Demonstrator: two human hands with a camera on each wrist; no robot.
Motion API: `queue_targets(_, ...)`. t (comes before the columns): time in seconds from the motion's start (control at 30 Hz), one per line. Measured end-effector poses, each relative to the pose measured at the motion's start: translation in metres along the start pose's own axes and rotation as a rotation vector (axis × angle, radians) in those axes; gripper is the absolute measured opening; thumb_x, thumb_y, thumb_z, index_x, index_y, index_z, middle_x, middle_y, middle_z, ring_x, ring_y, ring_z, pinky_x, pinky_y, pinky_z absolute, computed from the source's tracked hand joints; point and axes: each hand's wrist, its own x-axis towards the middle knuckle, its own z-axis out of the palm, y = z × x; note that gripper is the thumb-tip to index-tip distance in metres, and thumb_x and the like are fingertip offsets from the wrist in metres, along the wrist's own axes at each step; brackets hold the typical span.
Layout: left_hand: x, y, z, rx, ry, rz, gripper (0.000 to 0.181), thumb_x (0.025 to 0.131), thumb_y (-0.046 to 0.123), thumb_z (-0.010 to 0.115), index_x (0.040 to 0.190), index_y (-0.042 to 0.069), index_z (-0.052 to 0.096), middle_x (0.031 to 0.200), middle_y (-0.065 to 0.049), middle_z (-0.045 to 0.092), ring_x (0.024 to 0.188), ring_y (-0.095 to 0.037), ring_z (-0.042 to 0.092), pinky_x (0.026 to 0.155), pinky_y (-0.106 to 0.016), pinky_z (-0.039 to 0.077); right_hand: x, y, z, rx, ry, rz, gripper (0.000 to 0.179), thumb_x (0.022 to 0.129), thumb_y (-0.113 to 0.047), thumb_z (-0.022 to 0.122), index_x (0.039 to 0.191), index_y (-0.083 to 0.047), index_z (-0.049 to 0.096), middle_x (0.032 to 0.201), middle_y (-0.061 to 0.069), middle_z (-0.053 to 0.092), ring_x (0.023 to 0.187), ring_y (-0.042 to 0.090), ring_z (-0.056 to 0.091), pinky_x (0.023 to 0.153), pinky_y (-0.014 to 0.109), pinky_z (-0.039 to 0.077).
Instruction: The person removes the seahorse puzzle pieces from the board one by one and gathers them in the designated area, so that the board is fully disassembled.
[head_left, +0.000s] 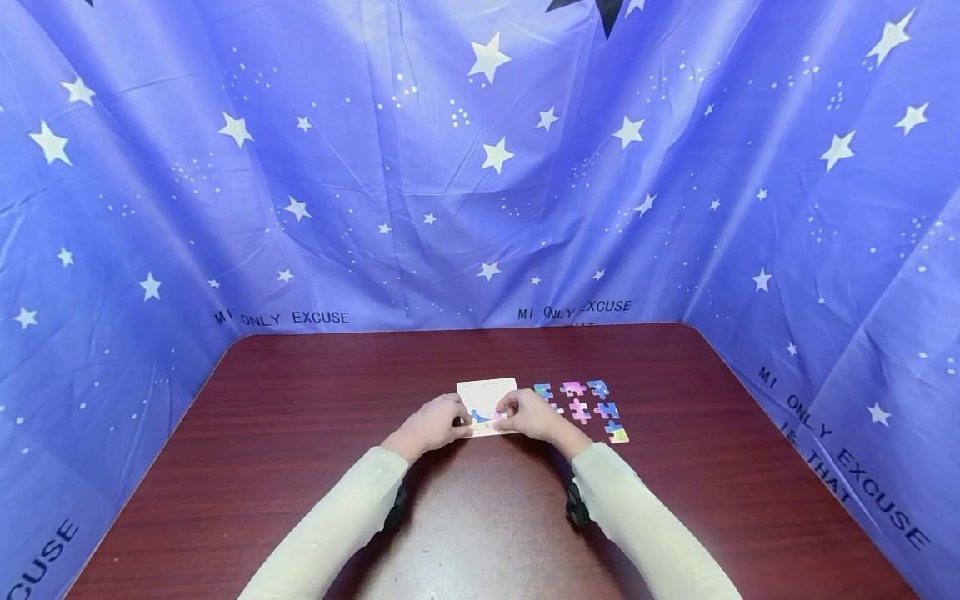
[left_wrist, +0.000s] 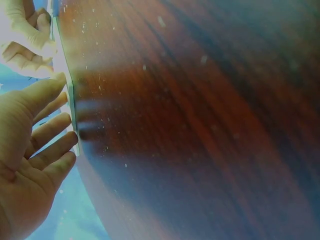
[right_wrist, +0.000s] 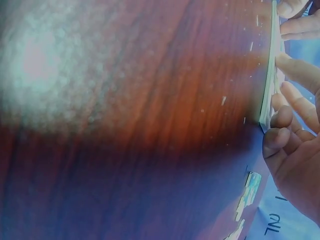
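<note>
A white puzzle board point(head_left: 486, 392) lies on the table in the head view, with blue, pink and yellow puzzle pieces point(head_left: 477, 417) along its near part. At the board's left edge is my left hand point(head_left: 437, 422), its thumb and nearly straight fingers touching the rim. My right hand point(head_left: 531, 415) reaches over the board's near right part. Its thumb and index finger pinch a pinkish puzzle piece point(head_left: 496, 415) low over the board, partly hidden by the fingers. Edge-on in the right wrist view, the board shows my right fingers point(right_wrist: 295, 100) bent at its surface.
Several loose puzzle pieces point(head_left: 579, 410) lie in loose rows right of the board, some partly behind my right hand. The dark red wooden table point(head_left: 315, 400) extends around them. A blue star-printed curtain point(head_left: 420, 183) surrounds its back and sides.
</note>
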Motion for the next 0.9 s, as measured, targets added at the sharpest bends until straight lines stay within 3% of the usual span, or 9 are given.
queue_targets(0.6,0.003,-0.002,0.002,-0.024,-0.017,-0.03,0.014,0.082,0.023,0.071,0.09,0.011,0.072,0.091,0.002,0.062,0.085,-0.013,0.057,0.08,-0.029,0.048,-0.001,-0.005,0.0,-0.037,0.013,0.045,0.024,0.072,-0.011,0.078,0.09,0.0,0.066,0.072,0.001,0.055,0.066,0.01,0.048,0.06,0.022,0.041)
queue_targets(0.9,0.003,-0.002,0.001,-0.047,-0.015,-0.04,0.019,0.081,0.021,0.071,0.094,0.007,0.071,0.099,-0.003,0.064,0.094,-0.017,0.059,0.085,-0.033,0.048,0.0,-0.007,-0.001,-0.055,-0.003,0.016,0.023,0.072,-0.009,0.077,0.09,0.001,0.067,0.069,0.0,0.054,0.063,0.009,0.047,0.059,0.02,0.041)
